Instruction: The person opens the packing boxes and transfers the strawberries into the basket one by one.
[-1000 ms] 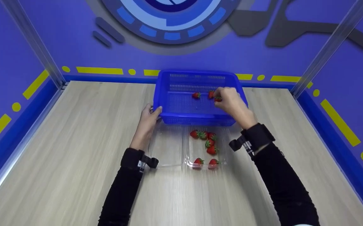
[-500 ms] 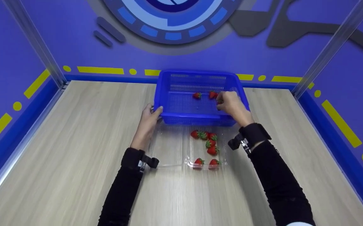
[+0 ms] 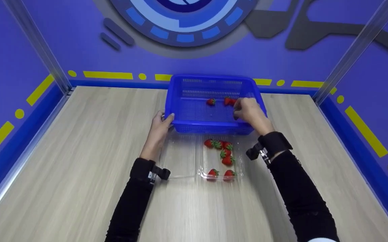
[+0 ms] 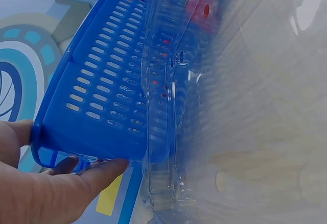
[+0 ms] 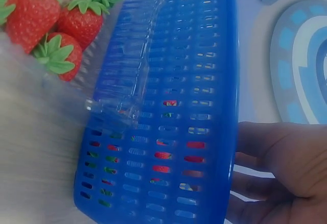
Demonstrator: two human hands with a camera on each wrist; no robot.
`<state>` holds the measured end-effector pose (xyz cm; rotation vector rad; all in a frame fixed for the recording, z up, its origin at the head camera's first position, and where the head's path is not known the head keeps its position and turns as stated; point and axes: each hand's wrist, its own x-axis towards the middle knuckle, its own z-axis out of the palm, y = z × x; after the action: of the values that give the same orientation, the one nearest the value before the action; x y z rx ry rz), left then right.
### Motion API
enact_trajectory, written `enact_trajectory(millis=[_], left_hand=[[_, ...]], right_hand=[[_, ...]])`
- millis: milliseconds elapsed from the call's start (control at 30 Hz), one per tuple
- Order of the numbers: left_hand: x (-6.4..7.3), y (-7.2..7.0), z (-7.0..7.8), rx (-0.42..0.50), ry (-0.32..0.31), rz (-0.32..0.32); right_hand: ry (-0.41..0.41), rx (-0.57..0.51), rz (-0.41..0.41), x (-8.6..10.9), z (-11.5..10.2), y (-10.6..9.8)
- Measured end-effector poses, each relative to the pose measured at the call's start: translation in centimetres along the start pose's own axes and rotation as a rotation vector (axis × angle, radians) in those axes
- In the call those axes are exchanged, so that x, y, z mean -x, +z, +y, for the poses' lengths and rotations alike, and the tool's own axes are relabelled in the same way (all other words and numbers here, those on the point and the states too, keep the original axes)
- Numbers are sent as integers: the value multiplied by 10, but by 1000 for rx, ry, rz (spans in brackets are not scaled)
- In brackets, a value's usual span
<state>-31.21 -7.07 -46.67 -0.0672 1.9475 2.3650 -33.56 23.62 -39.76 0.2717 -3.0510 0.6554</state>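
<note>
In the head view, my left hand (image 3: 160, 129) grips the left end of a blue perforated plastic basket (image 3: 207, 129), thumb on the rim. The left wrist view shows that thumb (image 4: 104, 175) against the basket's outer wall. My right hand (image 3: 249, 111) reaches over the basket's right side, fingers bent downward inside. A strawberry (image 3: 233, 101) shows right at its knuckles, beside another strawberry (image 3: 227, 101); a third strawberry (image 3: 211, 102) lies further left. Red shows through the slots near my right fingers (image 5: 255, 180). I cannot tell whether they hold a strawberry.
In front of the basket lies an opened clear plastic clamshell box (image 3: 199, 173). Several strawberries (image 3: 227, 160) sit in its right half. The pale wooden table (image 3: 89, 161) is bounded by blue panels (image 3: 89, 57) at the back and sides.
A strawberry seen at my right fingertips a second ago is no longer visible there; two strawberries now show side by side left of the hand. My left hand keeps its grip on the basket.
</note>
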Motion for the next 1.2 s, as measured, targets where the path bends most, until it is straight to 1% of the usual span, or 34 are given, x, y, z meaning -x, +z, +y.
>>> enact_trajectory(millis=[133,367,533,667,800,867,1000,1100,1200], left_hand=[[-1,0,0,-1,-3,7],[0,1,0,6,1,12],[-1,1,0,10,-1,10],[-1,1,-1,-1,-4,4],[0,1,-2,-13,4,-2],[0,1,-1,-20,7,-5],[1,1,-1,-24,10,-2],[1,1,-1,-16,11,3],[1,0,-1,2,7,3]], right_hand=[[11,-4,3,0,-1,-3],[-32,7,31,2,-3,-7],[-53,12,14,12,-11,-7],[-109,14,25,28,-26,-6],[-173,-5,31,54,-47,-4],[-197,-18,5,69,-58,-1],[-254,-4,-66,98,-76,12],[-307,14,-111,114,-82,27],[-361,18,-161,124,-82,45]])
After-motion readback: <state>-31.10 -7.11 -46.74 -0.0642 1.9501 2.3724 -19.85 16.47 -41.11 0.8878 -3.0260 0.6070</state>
